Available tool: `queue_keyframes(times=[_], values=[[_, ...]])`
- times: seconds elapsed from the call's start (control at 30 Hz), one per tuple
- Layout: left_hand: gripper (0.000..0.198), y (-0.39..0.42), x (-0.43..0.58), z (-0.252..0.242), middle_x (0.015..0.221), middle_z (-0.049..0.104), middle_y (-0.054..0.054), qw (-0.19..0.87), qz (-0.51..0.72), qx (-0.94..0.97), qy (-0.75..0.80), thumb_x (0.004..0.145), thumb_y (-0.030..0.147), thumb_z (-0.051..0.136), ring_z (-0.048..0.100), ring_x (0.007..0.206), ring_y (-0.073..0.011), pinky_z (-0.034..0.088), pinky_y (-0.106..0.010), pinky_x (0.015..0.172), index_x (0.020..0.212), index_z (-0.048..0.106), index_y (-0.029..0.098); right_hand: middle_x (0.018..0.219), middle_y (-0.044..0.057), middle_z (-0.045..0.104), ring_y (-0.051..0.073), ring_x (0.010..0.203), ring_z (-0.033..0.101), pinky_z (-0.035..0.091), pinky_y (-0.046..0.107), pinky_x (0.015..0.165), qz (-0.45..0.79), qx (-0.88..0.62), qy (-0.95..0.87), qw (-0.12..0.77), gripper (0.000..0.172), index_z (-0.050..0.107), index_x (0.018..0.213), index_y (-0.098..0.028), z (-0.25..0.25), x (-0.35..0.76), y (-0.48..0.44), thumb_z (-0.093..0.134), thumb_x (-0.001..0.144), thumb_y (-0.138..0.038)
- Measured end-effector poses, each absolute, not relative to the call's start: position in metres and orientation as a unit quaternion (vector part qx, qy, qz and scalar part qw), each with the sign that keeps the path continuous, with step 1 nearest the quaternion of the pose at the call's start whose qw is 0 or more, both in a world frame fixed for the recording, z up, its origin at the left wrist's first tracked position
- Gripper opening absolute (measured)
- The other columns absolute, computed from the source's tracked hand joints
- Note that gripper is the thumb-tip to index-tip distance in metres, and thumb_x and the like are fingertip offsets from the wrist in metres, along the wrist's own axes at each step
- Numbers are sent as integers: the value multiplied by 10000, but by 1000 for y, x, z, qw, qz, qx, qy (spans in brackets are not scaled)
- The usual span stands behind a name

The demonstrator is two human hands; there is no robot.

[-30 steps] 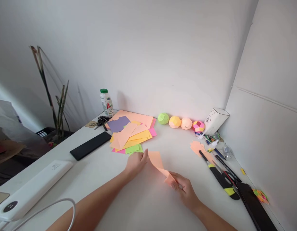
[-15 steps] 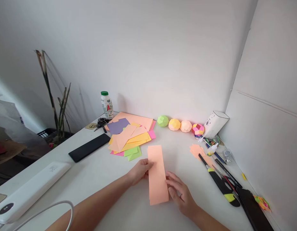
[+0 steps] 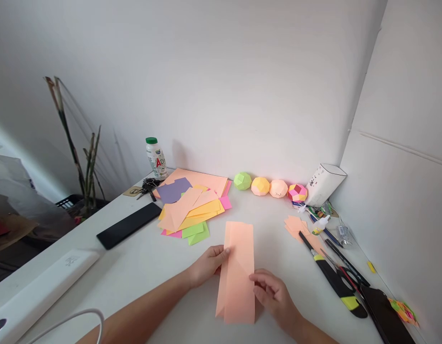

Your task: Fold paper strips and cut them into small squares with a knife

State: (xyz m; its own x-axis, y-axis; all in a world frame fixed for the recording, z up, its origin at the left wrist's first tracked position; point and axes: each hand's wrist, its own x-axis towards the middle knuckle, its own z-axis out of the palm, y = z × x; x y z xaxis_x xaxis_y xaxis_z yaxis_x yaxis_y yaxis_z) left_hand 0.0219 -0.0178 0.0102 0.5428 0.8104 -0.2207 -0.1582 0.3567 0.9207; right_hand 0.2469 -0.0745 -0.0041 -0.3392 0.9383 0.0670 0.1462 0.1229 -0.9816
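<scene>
The grip of the left hand (image 3: 207,265) is closed on the left edge of the folded peach paper (image 3: 241,274), over the table (image 3: 145,260); the right hand (image 3: 276,295) touches the opposite edge (pinching or not, I cannot tell). The under layer, barely showing earlier, now juts out leftward, so both layers are accessible. Beyond lie coloured sheets (image 3: 201,210).

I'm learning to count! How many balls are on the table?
4, in a row along the wall. From left to right: green ball, yellow ball, peach ball, then multicoloured ball beside the white container. No others show.
</scene>
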Motion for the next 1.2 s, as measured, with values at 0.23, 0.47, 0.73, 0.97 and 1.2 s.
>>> queue_keyframes(times=[0.23,0.47,0.73,0.97,1.2], values=[[526,-27,30,12,865,691,-86,741,327,492,319,787,645,555,638,841,-249,484,-342,749,895,673,144,789,32,674,217,760,640,497,340,685,633,-480,-457,400,491,505,1046,-211,5,238,-63,764,700,-446],[576,-28,32,17,719,663,-59,718,325,495,365,749,716,521,618,747,-236,467,-310,679,750,664,159,854,70,695,218,790,632,477,343,734,678,-437,-446,389,342,612,856,-165,10,244,-58,726,736,-464],[567,-27,31,16,731,653,-59,721,308,494,377,747,715,523,606,738,-230,458,-309,666,745,644,161,819,59,687,211,765,632,478,333,720,694,-421,-445,379,332,636,839,-164,10,248,-59,690,766,-483],[523,-27,33,12,804,661,-77,736,326,467,365,720,669,607,616,757,-241,471,-329,683,785,626,150,893,63,686,212,793,636,488,342,757,744,-386,-414,355,368,673,961,-194,14,257,-55,681,767,-506],[509,-4,4,21,679,604,-33,533,417,500,541,759,672,520,564,637,-186,418,-267,566,699,571,169,705,12,603,147,623,529,437,272,586,701,-439,-416,377,382,662,839,-203,3,260,-54,704,709,-560]])
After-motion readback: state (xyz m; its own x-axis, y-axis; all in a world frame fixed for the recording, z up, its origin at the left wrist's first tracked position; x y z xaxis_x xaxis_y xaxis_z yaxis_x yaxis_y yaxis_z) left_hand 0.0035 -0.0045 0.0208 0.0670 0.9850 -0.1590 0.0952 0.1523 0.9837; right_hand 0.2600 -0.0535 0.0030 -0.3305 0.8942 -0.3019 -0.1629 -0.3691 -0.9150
